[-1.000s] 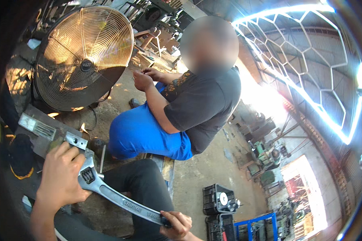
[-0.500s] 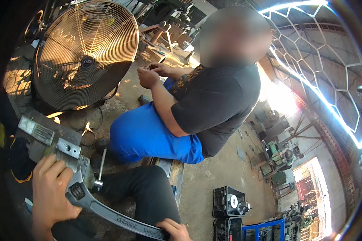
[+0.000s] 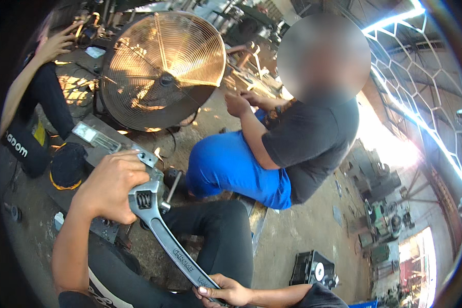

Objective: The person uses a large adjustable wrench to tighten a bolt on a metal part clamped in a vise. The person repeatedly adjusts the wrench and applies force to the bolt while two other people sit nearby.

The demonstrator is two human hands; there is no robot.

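The big adjustable wrench [image 3: 161,233] lies across my view at a slant, its head up near the middle left and its handle running down toward the bottom edge. My left hand [image 3: 110,187] is wrapped over the head end, fingers curled tight where the head meets a grey metal bar [image 3: 105,143] that stretches off to the upper left. My right hand [image 3: 228,292] is clamped round the tail of the handle, low in the picture. Both hands are closed firm on the tool.

As for progress, I judge the wrench seated on some fitting at the bar, but my left hand hides the jaw, so I cannot tell what it bites or how far anything has turned. The bar looks to be in place, not freed.

Beyond the bar stands a large round fan [image 3: 161,69]. A person in a black shirt and blue trousers [image 3: 241,167] sits just past my knee, and another person's black sleeve [image 3: 46,100] shows at far left.
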